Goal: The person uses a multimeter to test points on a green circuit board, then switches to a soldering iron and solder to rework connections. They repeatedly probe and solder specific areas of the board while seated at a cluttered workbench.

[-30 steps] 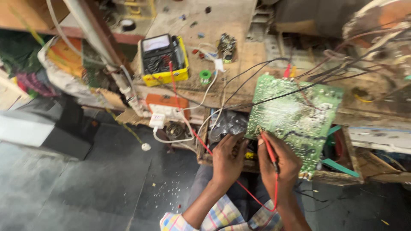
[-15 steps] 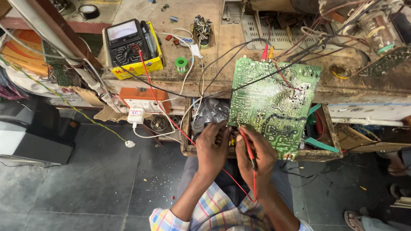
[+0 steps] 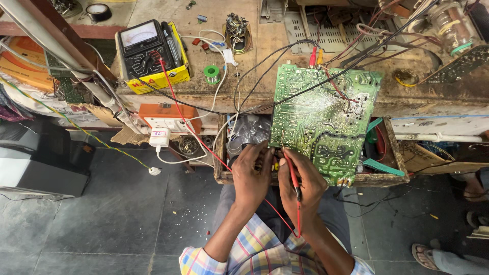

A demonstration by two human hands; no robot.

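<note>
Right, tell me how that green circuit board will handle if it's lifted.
The board looks thin, flat and rigid, so probably stiff and light. Wires run from its top edge, so they would likely tug it back. It overhangs the drawer, so a push might tip it.

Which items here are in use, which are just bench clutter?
In use: green circuit board, red probe in right hand, left hand beside it, analog multimeter.
Lying about: solder spool, tape roll, orange power strip.
</note>
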